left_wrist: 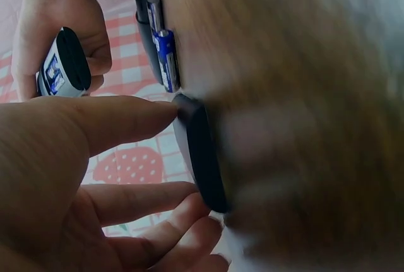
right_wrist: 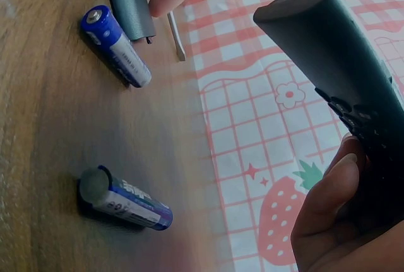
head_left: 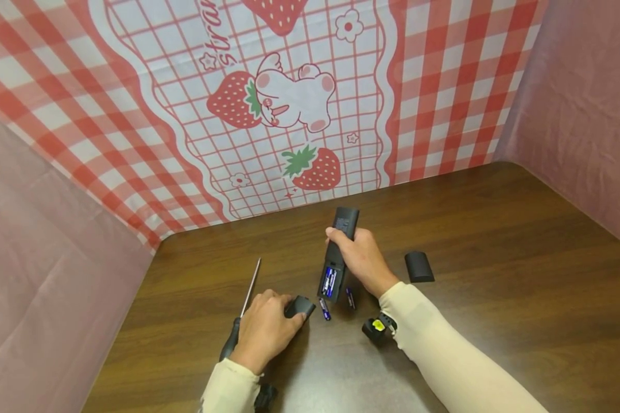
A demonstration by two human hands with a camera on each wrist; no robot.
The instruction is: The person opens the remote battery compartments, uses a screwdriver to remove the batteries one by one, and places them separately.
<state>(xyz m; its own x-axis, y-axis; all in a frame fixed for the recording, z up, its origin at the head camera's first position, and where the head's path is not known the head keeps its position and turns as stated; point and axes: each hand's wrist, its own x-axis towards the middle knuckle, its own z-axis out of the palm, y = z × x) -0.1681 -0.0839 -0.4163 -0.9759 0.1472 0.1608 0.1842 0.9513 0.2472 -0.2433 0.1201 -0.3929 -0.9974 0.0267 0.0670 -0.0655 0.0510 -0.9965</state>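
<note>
My right hand [head_left: 365, 258] grips a black remote control [head_left: 341, 232], its back turned up. Blue-and-white batteries [head_left: 329, 281] sit in the remote's uncovered compartment. My left hand [head_left: 268, 327] pinches a small black battery cover [head_left: 301, 307] by its edges, thumb at one end and fingertips at the other, close over the table. Between the hands, a loose blue battery [head_left: 325, 310] lies beside the cover. A second loose battery [head_left: 350, 299] lies below the remote; both show on the wood in the right wrist view.
A screwdriver [head_left: 231, 338] lies left of my left hand, its shaft pointing away and its handle partly behind the hand. Another black curved cover [head_left: 419, 267] rests on the brown table [head_left: 485, 229] to the right. A strawberry-print cloth [head_left: 361, 86] hangs at the back.
</note>
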